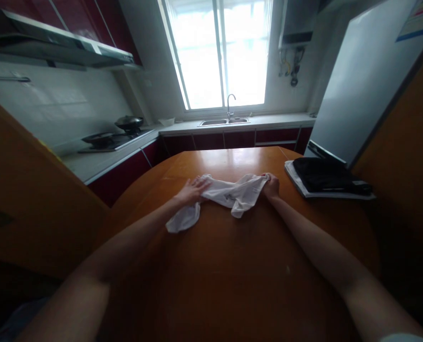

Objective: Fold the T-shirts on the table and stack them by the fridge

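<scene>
A brown bench (254, 266) stands in a kitchen (154, 85) with one window (197, 61), one refrigerator (361, 80) and two pans (129, 124) on the stove (124, 139). On the bench lies one white garment (229, 190), its right end clamped in the right hand (271, 186); the left hand (192, 191) rests on its left part, grip impossible to tell. One black bundle (328, 175) lies rightward.

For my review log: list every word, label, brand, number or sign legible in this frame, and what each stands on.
No text can be read here.
Colored sticker on the refrigerator: any wording too blurred to read.
Dark mark on the white cloth: possibly print, too small and blurred to tell.
Pale patch on the black cloth: perhaps a label, nothing legible.
</scene>
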The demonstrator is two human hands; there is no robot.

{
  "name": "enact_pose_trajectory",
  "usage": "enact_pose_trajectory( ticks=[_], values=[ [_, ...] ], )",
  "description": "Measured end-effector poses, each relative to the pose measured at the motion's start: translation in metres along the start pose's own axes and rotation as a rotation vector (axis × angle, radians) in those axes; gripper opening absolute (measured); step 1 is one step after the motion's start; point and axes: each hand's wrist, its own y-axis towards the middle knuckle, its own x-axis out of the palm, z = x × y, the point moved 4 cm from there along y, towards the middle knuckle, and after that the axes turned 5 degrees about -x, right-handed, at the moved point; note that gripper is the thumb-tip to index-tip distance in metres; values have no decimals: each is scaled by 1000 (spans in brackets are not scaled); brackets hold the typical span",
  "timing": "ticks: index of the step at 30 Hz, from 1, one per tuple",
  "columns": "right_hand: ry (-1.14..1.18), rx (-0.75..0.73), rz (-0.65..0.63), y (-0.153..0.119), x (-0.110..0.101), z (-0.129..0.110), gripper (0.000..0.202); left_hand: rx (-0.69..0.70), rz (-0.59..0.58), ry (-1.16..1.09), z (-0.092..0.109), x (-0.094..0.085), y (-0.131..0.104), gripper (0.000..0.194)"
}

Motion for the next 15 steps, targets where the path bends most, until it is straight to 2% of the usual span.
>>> enact_pose_trajectory(
  ticks=[2,3,4,5,7,10,12,14,15],
  values=[
    [-14,-33,-22,-4,4,-6,29,-314,255,34,-38,-23,23,72],
    [-21,-55,-43,-6,6,-9,28,-399,361,15,-45,-30,30,72],
    [-29,-79,-70,-8,8,-12,25,-414,430,-22,-43,-31,36,70],
    [-37,-103,-99,-10,10,-15,23,-370,460,-71,-35,-28,40,68],
    [-55,-141,-154,-13,13,-18,19,-210,431,-187,-8,-10,43,59],
    [-84,-163,-202,-14,13,-18,20,-94,369,-334,22,22,31,56],
    [-94,-166,-220,-14,13,-17,20,-54,355,-366,25,36,15,69],
    [-80,-173,-236,-13,14,-16,21,7,331,-363,17,42,-3,81],
    [-61,-181,-245,-13,15,-16,21,41,305,-363,11,43,-12,80]
  ],
)
